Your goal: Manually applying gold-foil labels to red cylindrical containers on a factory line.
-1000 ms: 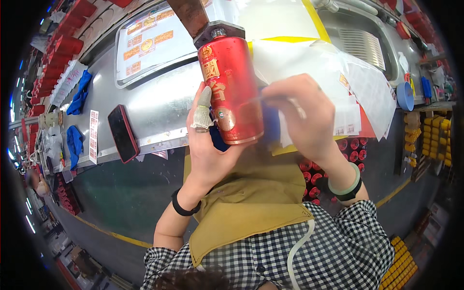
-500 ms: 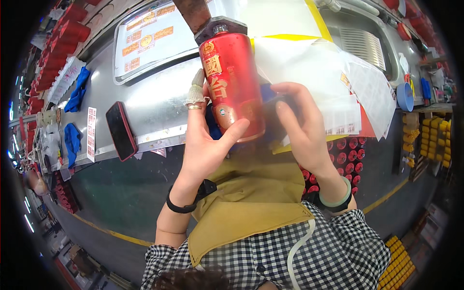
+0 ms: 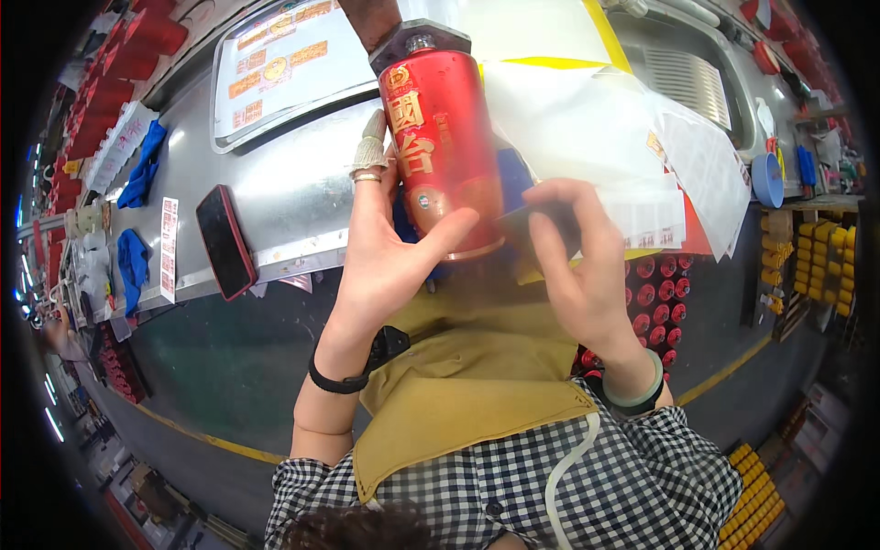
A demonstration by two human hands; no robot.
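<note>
A glossy red bottle (image 3: 449,137) with raised gold characters lies with its neck end against a dark metal holder (image 3: 414,43) on the bench. My left hand (image 3: 390,229) is around its left side near the base, thumb across the lower front and a pale finger cover (image 3: 370,151) on one finger. Off the bottle's lower right side, my right hand (image 3: 587,257) is closed in a pinch on a dark, flat piece (image 3: 541,234); its kind is too blurred to make out. Blue cloth (image 3: 516,174) shows behind the bottle.
Left on the steel bench are a phone (image 3: 225,242), a label strip (image 3: 170,247), blue cloths (image 3: 133,266) and a tray (image 3: 220,110) with gold stickers. White sheets (image 3: 587,128) lie to the right. Below the bench stand several red bottles (image 3: 655,293).
My right hand and the dark piece have moved slightly down and right, away from the bottle's side. My left hand stays on the bottle.
</note>
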